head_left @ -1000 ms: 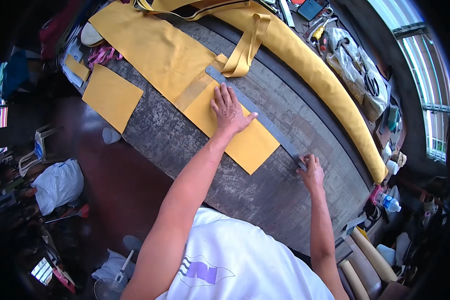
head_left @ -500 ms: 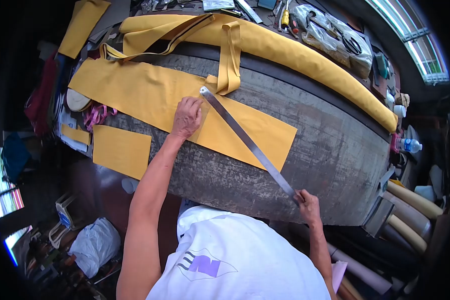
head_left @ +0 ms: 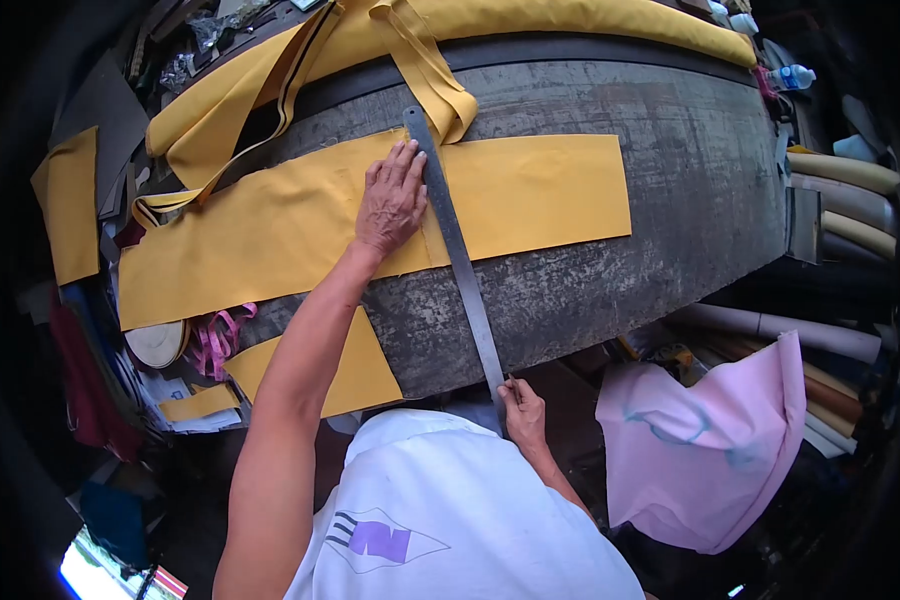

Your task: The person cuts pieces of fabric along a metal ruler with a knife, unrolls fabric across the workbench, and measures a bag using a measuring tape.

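Observation:
A long metal ruler lies across a strip of yellow fabric, its near end reaching past the table's front edge. My left hand rests flat on the fabric with fingers stretched out, right against the ruler's left side near its far end. Closed around the near end is my right hand; a small thin tip shows at its fingers, too small to name. Beneath the ruler, a crosswise edge or seam in the fabric runs close to the ruler's line. The strip's right part lies flat on the table.
A yellow fabric roll lies along the table's far side, with a folded yellow band hanging from it. Another yellow piece sits near the front edge. Pink ribbon lies left; pink material hangs at right.
The ruler has swung from slanting to nearly crosswise over the strip. My right hand has moved left with its end. My left hand has flattened beside the ruler. The view has turned.

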